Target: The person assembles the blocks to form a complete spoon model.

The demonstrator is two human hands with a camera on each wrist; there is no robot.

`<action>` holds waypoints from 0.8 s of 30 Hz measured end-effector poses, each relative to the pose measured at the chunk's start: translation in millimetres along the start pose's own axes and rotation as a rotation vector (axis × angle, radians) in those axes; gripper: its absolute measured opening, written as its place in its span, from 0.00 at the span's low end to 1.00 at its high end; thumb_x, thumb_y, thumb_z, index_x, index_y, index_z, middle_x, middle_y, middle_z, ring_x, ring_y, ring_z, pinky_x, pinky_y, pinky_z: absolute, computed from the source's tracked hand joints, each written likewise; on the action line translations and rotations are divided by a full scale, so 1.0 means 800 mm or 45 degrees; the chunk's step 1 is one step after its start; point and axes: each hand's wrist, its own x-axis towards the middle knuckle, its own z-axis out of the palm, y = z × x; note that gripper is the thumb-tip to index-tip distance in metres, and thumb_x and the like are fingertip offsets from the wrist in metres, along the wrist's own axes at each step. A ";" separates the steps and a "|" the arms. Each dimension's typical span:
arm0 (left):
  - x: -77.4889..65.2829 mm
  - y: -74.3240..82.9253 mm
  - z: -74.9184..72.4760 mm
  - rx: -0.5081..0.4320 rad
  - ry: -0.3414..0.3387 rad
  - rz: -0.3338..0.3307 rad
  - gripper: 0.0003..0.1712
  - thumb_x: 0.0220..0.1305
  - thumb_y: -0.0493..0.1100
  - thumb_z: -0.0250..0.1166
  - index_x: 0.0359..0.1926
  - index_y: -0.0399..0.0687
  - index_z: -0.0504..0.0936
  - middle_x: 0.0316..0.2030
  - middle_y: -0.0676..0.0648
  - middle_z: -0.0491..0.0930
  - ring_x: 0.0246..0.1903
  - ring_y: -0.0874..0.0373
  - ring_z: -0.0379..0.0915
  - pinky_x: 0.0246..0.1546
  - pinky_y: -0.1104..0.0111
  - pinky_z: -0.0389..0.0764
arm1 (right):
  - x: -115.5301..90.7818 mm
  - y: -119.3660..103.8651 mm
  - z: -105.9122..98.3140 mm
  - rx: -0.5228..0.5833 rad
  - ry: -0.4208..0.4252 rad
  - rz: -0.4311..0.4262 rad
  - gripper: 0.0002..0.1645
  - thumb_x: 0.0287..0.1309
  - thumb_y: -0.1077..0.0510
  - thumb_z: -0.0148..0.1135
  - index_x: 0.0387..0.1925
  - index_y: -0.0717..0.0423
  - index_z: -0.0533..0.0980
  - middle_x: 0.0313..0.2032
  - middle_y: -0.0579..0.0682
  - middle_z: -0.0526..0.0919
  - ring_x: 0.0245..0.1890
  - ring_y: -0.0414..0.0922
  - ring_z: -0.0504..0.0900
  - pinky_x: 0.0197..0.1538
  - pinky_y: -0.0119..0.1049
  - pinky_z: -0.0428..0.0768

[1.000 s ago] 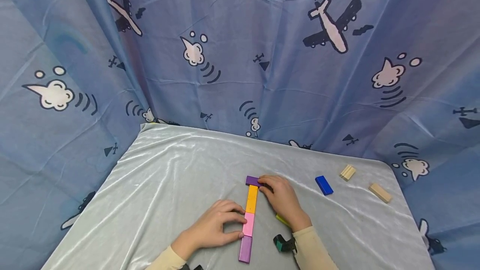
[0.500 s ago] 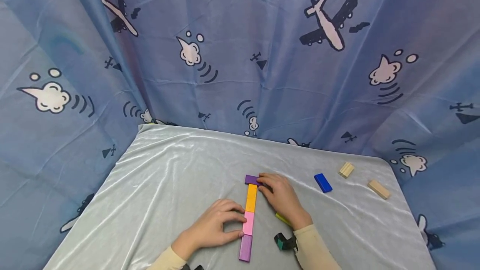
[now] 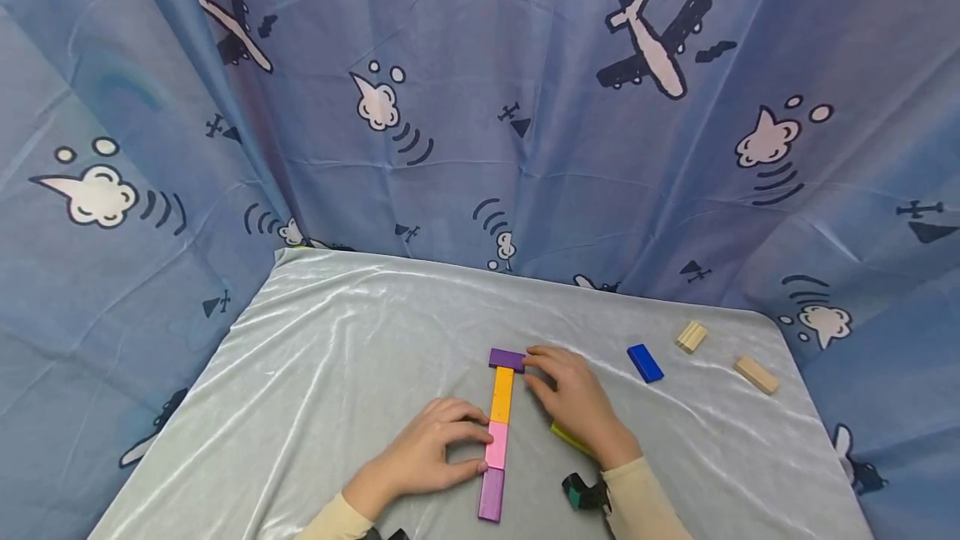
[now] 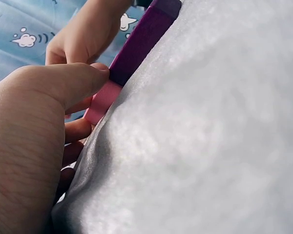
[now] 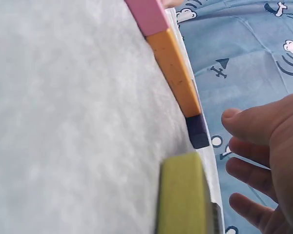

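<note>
A row of flat blocks runs away from me: light purple (image 3: 491, 496), pink (image 3: 497, 445), then orange (image 3: 502, 395). Crosswise at its far end lies a dark purple block (image 3: 504, 358). My left hand (image 3: 423, 452) rests along the row's left side, its fingertips touching the pink block; in the left wrist view the thumb lies where pink (image 4: 102, 101) meets purple (image 4: 144, 44). Beside the crosswise block's right end is my right hand (image 3: 573, 398), fingers spread and holding nothing. A yellow-green block (image 5: 183, 195) lies under the right wrist, partly hidden in the head view.
To the right lie a blue block (image 3: 645, 363) and two plain wooden pieces, a grooved one (image 3: 691, 337) and a smooth one (image 3: 756, 375). A pale cloth (image 3: 360, 323) covers the table. A blue printed curtain (image 3: 450, 107) hangs behind and around it.
My right hand has let go of the dark purple block and shifted slightly right, baring more of it. The left hand and the row stay put; the head view has shifted a little.
</note>
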 end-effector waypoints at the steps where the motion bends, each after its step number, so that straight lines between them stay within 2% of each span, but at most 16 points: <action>1: 0.000 0.000 0.000 0.001 0.000 0.001 0.16 0.67 0.53 0.79 0.54 0.63 0.91 0.60 0.59 0.83 0.63 0.62 0.75 0.66 0.62 0.75 | -0.002 0.000 -0.002 -0.005 0.003 -0.002 0.17 0.70 0.56 0.76 0.57 0.49 0.89 0.63 0.48 0.86 0.67 0.52 0.82 0.71 0.58 0.77; 7: 0.000 -0.002 -0.001 0.011 -0.014 -0.008 0.16 0.67 0.54 0.79 0.54 0.64 0.91 0.60 0.60 0.82 0.64 0.63 0.74 0.67 0.62 0.74 | -0.018 0.001 -0.016 -0.042 0.020 -0.026 0.17 0.69 0.56 0.76 0.57 0.53 0.88 0.62 0.49 0.87 0.66 0.54 0.82 0.71 0.60 0.76; 15: 0.000 0.000 0.000 0.003 -0.019 -0.001 0.16 0.68 0.55 0.78 0.55 0.64 0.91 0.60 0.60 0.82 0.64 0.63 0.74 0.69 0.61 0.73 | -0.047 0.005 -0.035 -0.045 0.094 -0.072 0.17 0.64 0.60 0.79 0.54 0.58 0.89 0.59 0.54 0.88 0.62 0.56 0.85 0.67 0.61 0.78; 20: 0.001 0.000 0.000 -0.014 -0.036 -0.015 0.16 0.68 0.54 0.78 0.55 0.63 0.91 0.60 0.60 0.82 0.64 0.63 0.73 0.70 0.61 0.72 | -0.067 0.013 -0.043 -0.080 0.155 -0.125 0.17 0.61 0.62 0.81 0.52 0.56 0.89 0.56 0.52 0.89 0.58 0.54 0.86 0.62 0.56 0.81; 24: 0.001 0.000 -0.002 -0.014 -0.039 -0.022 0.16 0.68 0.54 0.78 0.55 0.63 0.91 0.61 0.61 0.82 0.64 0.63 0.73 0.70 0.60 0.72 | -0.080 0.017 -0.047 -0.100 0.206 -0.183 0.18 0.58 0.63 0.82 0.50 0.56 0.89 0.54 0.51 0.89 0.55 0.53 0.87 0.60 0.50 0.78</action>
